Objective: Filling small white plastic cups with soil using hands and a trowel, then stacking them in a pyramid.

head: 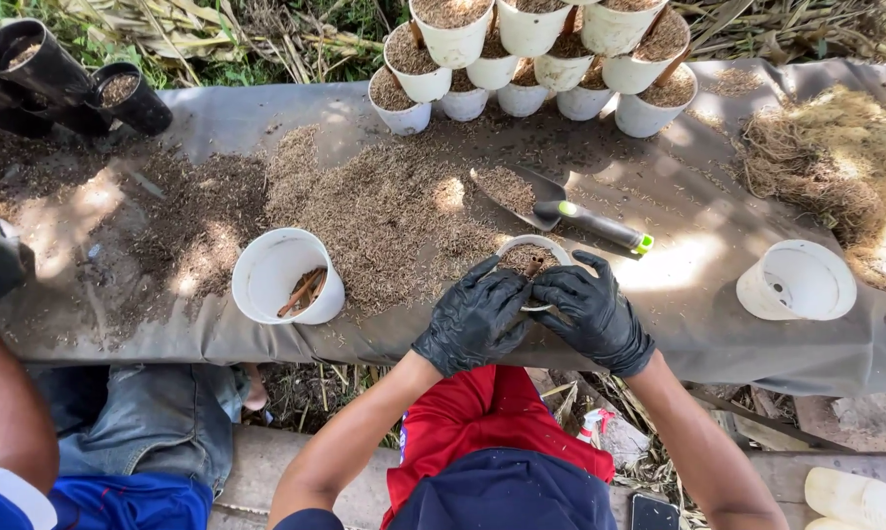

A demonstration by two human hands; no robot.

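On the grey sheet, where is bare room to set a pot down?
The barest patch of the grey sheet lies between the trowel and the empty white pot at the right. Another lies along the near edge, left of the tipped pot. The middle is covered by loose husk; the far edge is crowded with stacked pots.

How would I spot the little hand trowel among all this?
Start at the pile of brown husk mix spread on the grey sheet. At its right edge, beyond the gloved hands, lies the trowel: dark metal blade, black handle, bright green tip, the only tool there.
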